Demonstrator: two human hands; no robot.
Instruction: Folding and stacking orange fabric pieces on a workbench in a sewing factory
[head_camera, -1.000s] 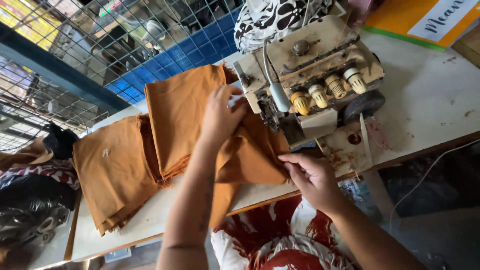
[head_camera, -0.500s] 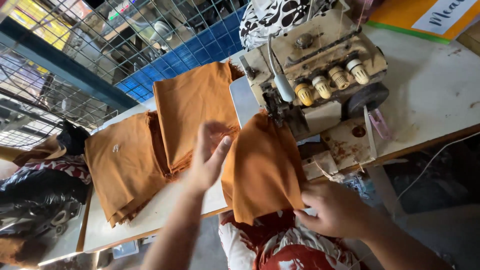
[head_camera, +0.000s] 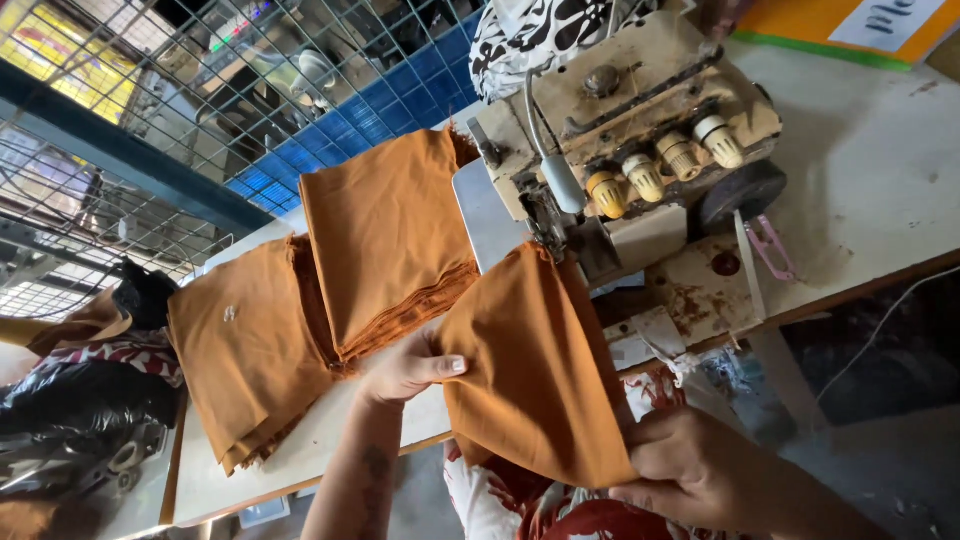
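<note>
Worn white table (head_camera: 880, 190) carries it all; the beige sewing machine (head_camera: 640, 130) sits mid-table, two folded orange stacks (head_camera: 385, 240) toward its left edge; the orange fabric piece (head_camera: 530, 370) droops over the near edge, looking light and limp, best held by its hems; left hand (head_camera: 405, 368) pinches its side, right hand (head_camera: 690, 470) grips its lower corner.

A worn, off-white worktop (head_camera: 880, 170) is stretching across the scene, stained and scuffed, with daylight falling brightly over it. Beyond the worktop's far edge a wire mesh grille (head_camera: 150, 110) is standing, and behind the grille a wall of blue tiles (head_camera: 330, 130) is showing. Below the worktop's near edge a grey concrete floor (head_camera: 880, 450) is lying in shadow. Past the worktop's left end, dark bags (head_camera: 70, 400) are sitting heaped together.
</note>
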